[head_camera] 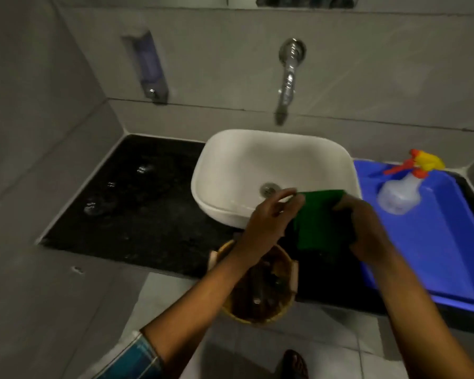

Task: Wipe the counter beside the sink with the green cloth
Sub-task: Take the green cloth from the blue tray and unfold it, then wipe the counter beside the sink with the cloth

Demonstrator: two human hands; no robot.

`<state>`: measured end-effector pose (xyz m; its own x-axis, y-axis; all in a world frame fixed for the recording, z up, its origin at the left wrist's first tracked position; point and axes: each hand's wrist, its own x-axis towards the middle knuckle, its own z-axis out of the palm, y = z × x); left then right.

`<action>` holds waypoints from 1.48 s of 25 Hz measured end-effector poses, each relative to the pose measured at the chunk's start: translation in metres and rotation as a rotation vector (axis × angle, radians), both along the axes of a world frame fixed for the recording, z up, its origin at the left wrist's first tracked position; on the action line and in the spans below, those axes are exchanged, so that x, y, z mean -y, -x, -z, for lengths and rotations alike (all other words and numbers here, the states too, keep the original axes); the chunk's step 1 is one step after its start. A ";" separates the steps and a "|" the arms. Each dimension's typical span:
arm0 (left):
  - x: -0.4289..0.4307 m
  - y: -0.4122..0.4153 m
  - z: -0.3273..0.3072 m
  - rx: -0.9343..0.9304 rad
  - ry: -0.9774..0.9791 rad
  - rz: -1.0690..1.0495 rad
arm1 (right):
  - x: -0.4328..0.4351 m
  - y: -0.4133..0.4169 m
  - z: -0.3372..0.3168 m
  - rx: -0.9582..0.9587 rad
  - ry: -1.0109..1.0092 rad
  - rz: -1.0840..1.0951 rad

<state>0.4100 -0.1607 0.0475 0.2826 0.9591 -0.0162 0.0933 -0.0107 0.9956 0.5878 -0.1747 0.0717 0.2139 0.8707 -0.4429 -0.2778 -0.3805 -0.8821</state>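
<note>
A green cloth (316, 217) hangs stretched between both hands, just in front of the white sink (230, 162). My left hand (266, 222) pinches its upper left corner, and my right hand (367, 228) grips its right edge. The cloth is in the air above the sink's front rim and the black counter (132, 203). That counter spreads out to the left of the sink, with a few shiny wet spots on it.
A blue tray (449, 242) lies on the counter right of the sink and carries a spray bottle (402, 190). A woven basket (257, 294) stands below the counter edge. A tap (288, 77) and a wall soap dispenser (148, 67) are mounted above.
</note>
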 end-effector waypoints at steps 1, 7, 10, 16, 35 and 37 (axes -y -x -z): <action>0.002 0.041 0.000 0.011 -0.023 -0.029 | -0.005 0.043 -0.001 -0.011 -0.007 -0.060; 0.016 0.233 0.054 -0.210 0.038 -0.250 | -0.030 0.231 0.071 0.246 -0.092 -0.326; 0.000 0.279 0.088 -0.412 0.065 -0.294 | -0.031 0.289 0.110 0.509 -0.192 -0.457; -0.042 0.317 0.129 -0.572 0.092 -0.265 | -0.072 0.348 0.160 0.899 -0.135 -0.606; -0.013 0.541 0.229 -1.196 -0.225 -0.001 | -0.033 0.494 0.236 1.524 -0.437 -0.798; -0.015 0.542 0.230 -1.192 -0.220 0.024 | -0.037 0.449 0.235 1.575 -0.254 -0.667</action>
